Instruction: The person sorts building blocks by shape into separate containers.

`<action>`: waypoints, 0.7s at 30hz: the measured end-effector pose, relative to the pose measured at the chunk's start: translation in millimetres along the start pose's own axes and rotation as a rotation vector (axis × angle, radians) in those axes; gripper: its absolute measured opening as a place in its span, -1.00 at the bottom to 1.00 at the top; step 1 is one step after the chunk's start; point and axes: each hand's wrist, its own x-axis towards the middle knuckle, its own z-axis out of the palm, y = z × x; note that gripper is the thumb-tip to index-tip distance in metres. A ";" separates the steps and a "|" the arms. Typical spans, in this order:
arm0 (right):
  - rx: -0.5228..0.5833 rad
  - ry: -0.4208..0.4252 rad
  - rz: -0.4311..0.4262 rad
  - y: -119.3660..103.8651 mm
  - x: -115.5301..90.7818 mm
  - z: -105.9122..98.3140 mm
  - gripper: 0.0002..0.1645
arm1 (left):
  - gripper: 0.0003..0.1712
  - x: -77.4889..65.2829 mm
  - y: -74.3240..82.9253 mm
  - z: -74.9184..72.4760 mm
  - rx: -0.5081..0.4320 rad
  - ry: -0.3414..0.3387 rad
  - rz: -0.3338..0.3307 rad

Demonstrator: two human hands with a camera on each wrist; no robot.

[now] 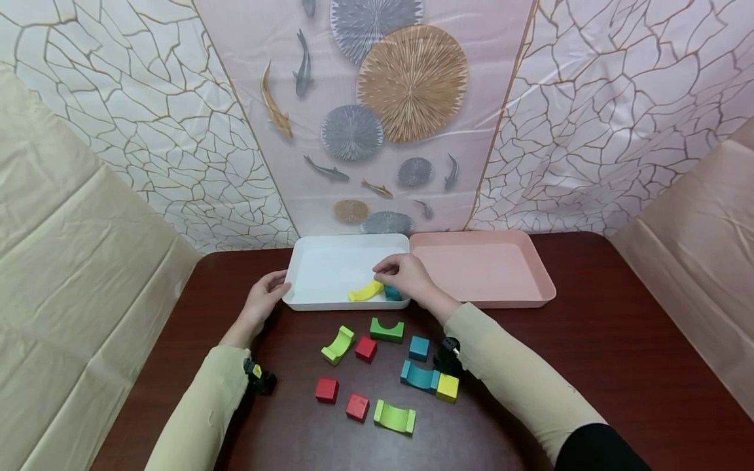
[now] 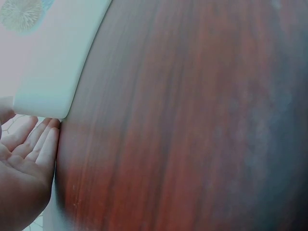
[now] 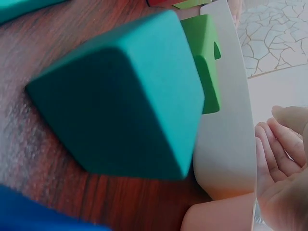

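"What do you have, starting at the left?"

"The left hand (image 1: 264, 302), against the end of the white tray (image 1: 330, 268). Its fingers are loosely straight, not wrapped round anything."

"Next?"

"On the table (image 1: 589, 340), a red cube (image 1: 326, 390), a lime arch (image 1: 339, 347) and a second red cube (image 1: 357, 407). Then, inside the white tray near its front edge, a yellow arch (image 1: 364, 292)."

"Anything else in there?"

"First a third red cube (image 1: 366, 349) and a green arch (image 1: 387, 334), both on the table. After them a teal block (image 1: 393, 294), which is in the tray, partly covered by the right hand (image 1: 409, 275). Another lime arch (image 1: 394, 418) lies on the table."

"Is the right hand gripping something?"

"I cannot tell. Its fingertips are close together at the yellow arch's right end, but whether they pinch it is hidden."

"And further right?"

"A teal cube (image 1: 419, 348), a teal arch (image 1: 420, 379) with a yellow cube (image 1: 447, 388) at its end, and the pink tray (image 1: 477, 268)."

"How far along is it?"

"Early, I'd judge: two pieces are in the white tray and nine lie outside it."
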 end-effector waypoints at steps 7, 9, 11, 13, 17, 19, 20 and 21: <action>0.017 -0.010 0.008 -2.1 -5.5 -4.8 -0.76 | -0.33 -0.2 -0.2 0.5 0.007 0.003 0.002; 0.015 -0.013 0.006 -2.6 -7.3 -6.2 -0.76 | -0.33 0.6 -1.0 0.3 0.010 0.002 -0.002; 0.012 -0.016 0.000 -3.1 -9.2 -7.7 -0.76 | -0.33 0.5 -1.3 0.3 0.010 0.001 -0.002; 0.012 -0.020 -0.006 -4.0 -11.5 -9.3 -0.77 | -0.34 0.6 -1.7 0.2 0.016 0.003 -0.002; 0.002 -0.029 -0.026 -5.3 -16.0 -11.7 -0.77 | -0.35 -0.6 -1.2 0.3 0.021 0.007 0.006; -0.008 -0.033 -0.039 -6.2 -18.5 -12.9 -0.76 | -0.35 -0.4 -1.1 0.6 0.022 0.009 0.006; -0.016 -0.033 -0.047 -6.7 -19.6 -13.4 -0.76 | -0.35 -0.2 -1.1 0.8 0.021 0.009 0.007; -0.025 -0.034 -0.056 -7.1 -20.8 -14.0 -0.76 | -0.35 0.2 -1.3 0.7 0.023 0.008 0.008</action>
